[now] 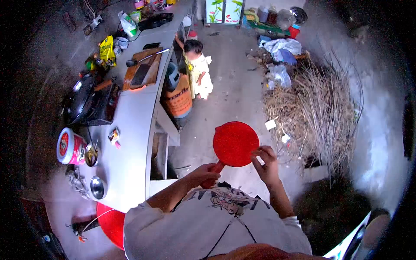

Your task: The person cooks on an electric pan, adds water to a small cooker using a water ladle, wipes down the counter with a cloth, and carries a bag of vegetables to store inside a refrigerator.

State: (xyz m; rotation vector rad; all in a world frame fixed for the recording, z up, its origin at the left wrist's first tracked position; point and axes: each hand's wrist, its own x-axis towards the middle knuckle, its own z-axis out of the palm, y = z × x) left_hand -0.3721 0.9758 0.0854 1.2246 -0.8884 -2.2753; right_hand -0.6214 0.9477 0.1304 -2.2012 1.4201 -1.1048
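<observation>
A round red ladle [236, 144] is held out over the floor in front of my body, its handle pointing back toward me. My left hand [207, 174] is wrapped round that handle. My right hand [265, 164] is at the right edge of the round part, with its fingers bent and the thumb near the rim. Whether the right fingers pinch the rim or something small cannot be made out.
A long counter [130, 130] runs along the left, with a cutting board [143, 69], a wok [80, 99] and a white-and-pink tub [71, 146]. A small person [200, 71] stands beside it, near an orange-wrapped gas cylinder [178, 99]. Dry brushwood [320, 112] is piled at the right.
</observation>
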